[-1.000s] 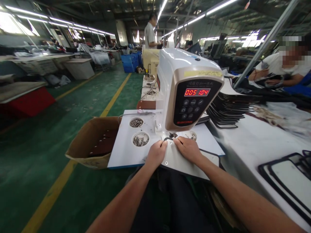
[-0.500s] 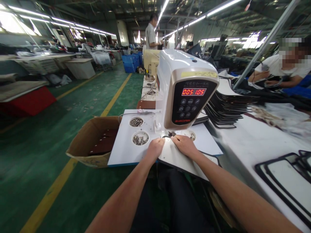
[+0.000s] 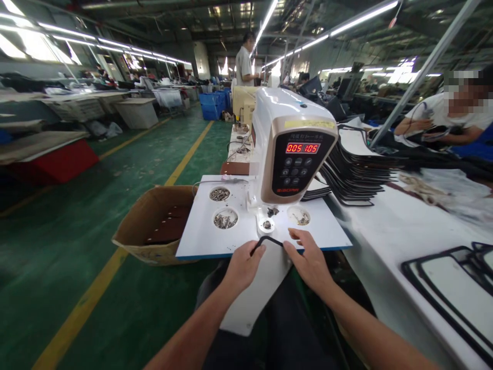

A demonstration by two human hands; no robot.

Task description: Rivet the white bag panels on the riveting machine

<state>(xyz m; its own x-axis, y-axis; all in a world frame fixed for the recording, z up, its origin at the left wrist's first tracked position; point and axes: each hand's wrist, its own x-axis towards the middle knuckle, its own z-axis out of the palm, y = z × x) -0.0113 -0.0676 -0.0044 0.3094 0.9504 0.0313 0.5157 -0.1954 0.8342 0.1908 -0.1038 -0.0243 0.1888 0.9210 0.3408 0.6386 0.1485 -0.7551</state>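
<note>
A white panel with a thin black edge (image 3: 265, 272) hangs off the front edge of the white work plate (image 3: 204, 236), its top end just below the machine's anvil (image 3: 266, 224). My left hand (image 3: 242, 264) grips its left edge, fingers curled. My right hand (image 3: 310, 259) rests on its right edge with the thumb stretched out and the fingers closed around it. Straight ahead stands the white press machine (image 3: 292, 144), its red display reading 005 105.
Round cups of metal parts (image 3: 225, 219) sit in the plate. A cardboard box (image 3: 154, 226) stands at the left, a stack of black-edged panels (image 3: 354, 174) at the right, more panels (image 3: 458, 280) near right. A person (image 3: 450, 115) works across the table; another stands far back.
Both hands have pulled the white panel back from under the machine head toward me; it now hangs over the plate's edge. The display went from 104 to 105.
</note>
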